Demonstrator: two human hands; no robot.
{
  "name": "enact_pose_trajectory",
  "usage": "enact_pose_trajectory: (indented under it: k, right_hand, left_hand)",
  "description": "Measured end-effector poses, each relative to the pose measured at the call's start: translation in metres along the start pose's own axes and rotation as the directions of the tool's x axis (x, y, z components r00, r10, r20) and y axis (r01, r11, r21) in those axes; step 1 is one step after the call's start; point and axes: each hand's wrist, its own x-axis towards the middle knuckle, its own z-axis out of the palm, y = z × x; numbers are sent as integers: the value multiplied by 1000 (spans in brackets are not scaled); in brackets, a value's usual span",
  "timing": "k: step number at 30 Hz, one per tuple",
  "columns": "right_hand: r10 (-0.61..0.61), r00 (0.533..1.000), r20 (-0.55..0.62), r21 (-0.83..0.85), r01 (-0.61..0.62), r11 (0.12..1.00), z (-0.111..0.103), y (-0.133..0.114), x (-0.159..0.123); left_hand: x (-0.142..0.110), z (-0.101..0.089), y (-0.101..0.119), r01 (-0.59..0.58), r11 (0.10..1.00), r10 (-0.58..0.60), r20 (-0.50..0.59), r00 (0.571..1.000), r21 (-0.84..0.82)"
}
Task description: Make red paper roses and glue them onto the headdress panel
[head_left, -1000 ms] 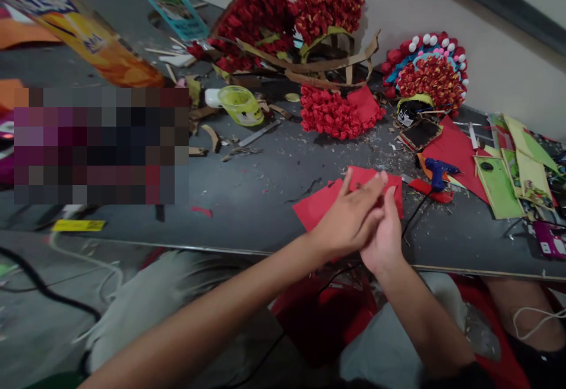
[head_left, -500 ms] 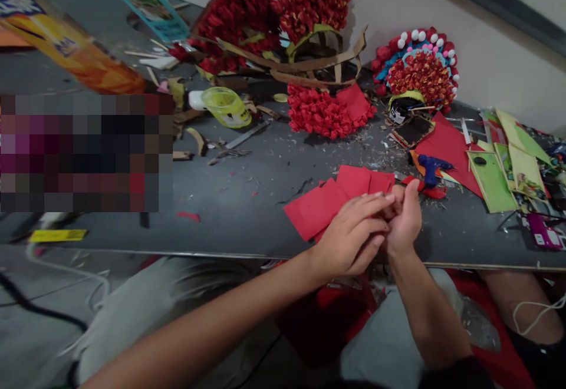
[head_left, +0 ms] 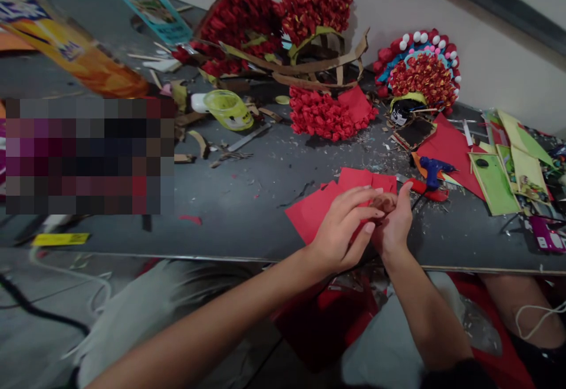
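Note:
My left hand [head_left: 338, 233] reaches over toward my right palm, its fingers stretched out and slightly apart. Thumb raised, my right hand [head_left: 395, 230] faces it with a cupped palm and bent fingers. The two hands touch or nearly touch at the fingertips, and I see nothing between them, though part of the palm is hidden. Under and behind my left hand lie several overlapping red paper pieces [head_left: 312, 209] on the grey table [head_left: 239, 212]. Just right of my right hand are a red-handled tool [head_left: 435, 194] and a blue glue gun [head_left: 431, 171].
Red paper-petal ornaments [head_left: 327, 115] and bent cardboard strips [head_left: 309, 71] stand along the wall. A yellow tub [head_left: 227, 109], an orange drink bottle [head_left: 84, 53] and a blue bottle [head_left: 148, 9] are at left. Green card pieces [head_left: 495, 183] lie at right. Scraps litter the table.
My hands have shifted slightly left and separated a little, showing more of my right palm. The view has moved slightly; the table items keep their places.

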Motion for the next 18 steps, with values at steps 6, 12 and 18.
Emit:
enact_pose_trajectory:
  k: [6, 12, 18]
  right_hand:
    - [-7, 999, 46, 66, 4, 998, -1, -3, 1]
    - [30, 1000, -4, 210, -28, 977, -6, -13, 5]
    - [-97, 994, -53, 212, 107, 971, -10, -15, -2]
  left_hand:
    - [3, -3, -7, -71, 994, 61, 107, 992, 87]
    - [1, 4, -13, -107, 987, 83, 186, 979, 121]
    - [2, 20, -9, 144, 977, -131, 91, 987, -157]
